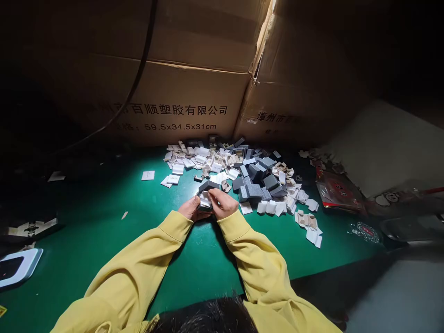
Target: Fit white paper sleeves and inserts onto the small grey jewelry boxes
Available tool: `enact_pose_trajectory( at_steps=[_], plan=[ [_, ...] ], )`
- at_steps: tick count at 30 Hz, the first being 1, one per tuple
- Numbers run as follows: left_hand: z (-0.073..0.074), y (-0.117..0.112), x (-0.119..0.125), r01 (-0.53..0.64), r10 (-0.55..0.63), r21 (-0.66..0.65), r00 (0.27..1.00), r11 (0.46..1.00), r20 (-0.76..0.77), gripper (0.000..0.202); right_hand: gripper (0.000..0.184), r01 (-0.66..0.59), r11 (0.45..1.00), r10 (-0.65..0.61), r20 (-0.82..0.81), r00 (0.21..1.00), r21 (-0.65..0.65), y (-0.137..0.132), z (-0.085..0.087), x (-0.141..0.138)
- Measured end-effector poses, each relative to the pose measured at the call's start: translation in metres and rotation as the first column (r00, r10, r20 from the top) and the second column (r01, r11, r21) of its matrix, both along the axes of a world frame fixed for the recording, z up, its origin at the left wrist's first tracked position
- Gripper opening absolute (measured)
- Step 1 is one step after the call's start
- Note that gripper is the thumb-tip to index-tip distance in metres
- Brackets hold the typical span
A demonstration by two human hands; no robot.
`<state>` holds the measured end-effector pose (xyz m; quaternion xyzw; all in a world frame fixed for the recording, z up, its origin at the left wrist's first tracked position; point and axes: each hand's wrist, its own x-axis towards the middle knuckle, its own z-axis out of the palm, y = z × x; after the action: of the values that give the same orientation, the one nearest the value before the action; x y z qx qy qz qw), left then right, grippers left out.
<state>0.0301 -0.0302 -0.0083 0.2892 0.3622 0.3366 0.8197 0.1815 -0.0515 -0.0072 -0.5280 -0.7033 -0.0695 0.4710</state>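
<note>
At the far left edge of the green table (86, 240) lies a flat white device (17, 269). Further right, a single white card (147, 175) lies apart from the other parts.

At the centre, a person in yellow sleeves holds a small grey box (209, 186) over the table, directly in front of the body. The left hand (189, 209) is closed around the left side of the box. The right hand (225, 203) grips the right side, with its fingers pressed on the white insert (205, 200) seated in the open box.

Behind and to the right of the hands spreads a pile (243, 166) of loose white inserts and grey boxes. It reaches back to the cardboard cartons (194, 92) standing along the rear of the table. Right of the pile, a red packet (336, 189) lies near the table edge.
</note>
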Motion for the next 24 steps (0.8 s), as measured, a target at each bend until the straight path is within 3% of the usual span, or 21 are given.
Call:
enact_pose_trajectory(
  at_steps=[5, 13, 17, 24],
  plan=[
    [0.002, 0.001, 0.002, -0.041, 0.042, -0.026, 0.999, 0.999, 0.025, 0.032, 0.021, -0.023, 0.997, 0.021, 0.038, 0.999, 0.069, -0.001, 0.002, 0.007],
    [-0.002, 0.001, 0.003, -0.079, 0.079, -0.013, 0.997, 0.997, -0.008, 0.028, 0.019, 0.016, 0.998, -0.004, 0.197, 0.98, -0.06, 0.002, 0.0, 0.005],
    [-0.006, 0.0, 0.004, -0.068, 0.068, 0.043, 0.998, 0.997, -0.017, 0.04, 0.024, 0.041, 0.996, -0.027, 0.175, 0.984, -0.074, 0.003, -0.001, 0.0],
    [-0.01, -0.001, 0.007, -0.056, 0.058, 0.108, 0.998, 0.993, -0.023, 0.059, 0.028, 0.222, 0.959, -0.189, 0.188, 0.964, -0.173, 0.001, 0.0, -0.002]
  ],
)
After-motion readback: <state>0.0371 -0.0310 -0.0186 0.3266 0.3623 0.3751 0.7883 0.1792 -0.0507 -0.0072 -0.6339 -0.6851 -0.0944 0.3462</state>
